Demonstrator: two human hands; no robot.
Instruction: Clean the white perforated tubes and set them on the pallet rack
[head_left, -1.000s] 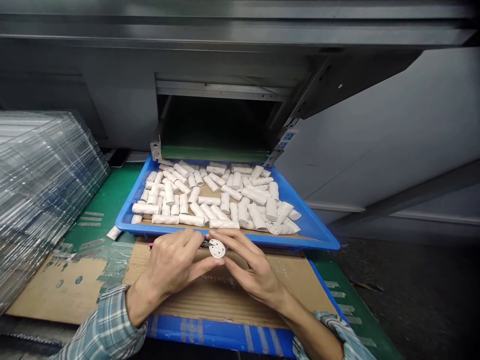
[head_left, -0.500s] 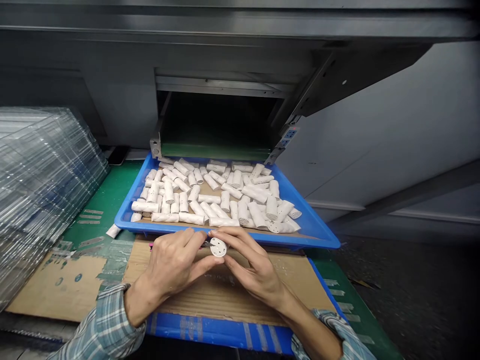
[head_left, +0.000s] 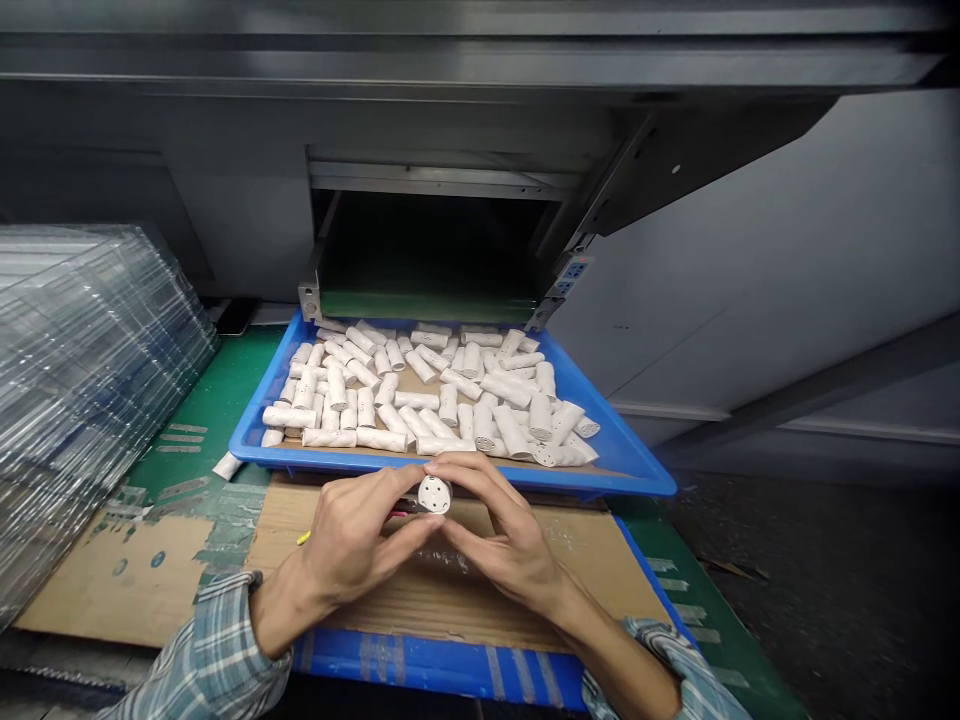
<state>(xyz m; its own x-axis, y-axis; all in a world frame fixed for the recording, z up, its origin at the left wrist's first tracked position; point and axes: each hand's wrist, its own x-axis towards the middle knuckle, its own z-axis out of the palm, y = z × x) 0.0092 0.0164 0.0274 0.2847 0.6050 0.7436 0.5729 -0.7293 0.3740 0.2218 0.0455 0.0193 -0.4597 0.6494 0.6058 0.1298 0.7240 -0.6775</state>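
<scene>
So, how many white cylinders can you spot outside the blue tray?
2: one white cylinder between the left hand and right hand, another cylinder on the green surface by the near-left corner of the tray. Others may be hidden.

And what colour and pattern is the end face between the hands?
The end face is white with small dark spots; clearest in the head view.

White cylinder (head_left: 435, 495), dark-spotted end facing camera; dark tool (head_left: 409, 505) alongside.

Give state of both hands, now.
Left hand: closed, holding a dark tool against the white roll.
Right hand: closed, pinching the white roll.
</scene>
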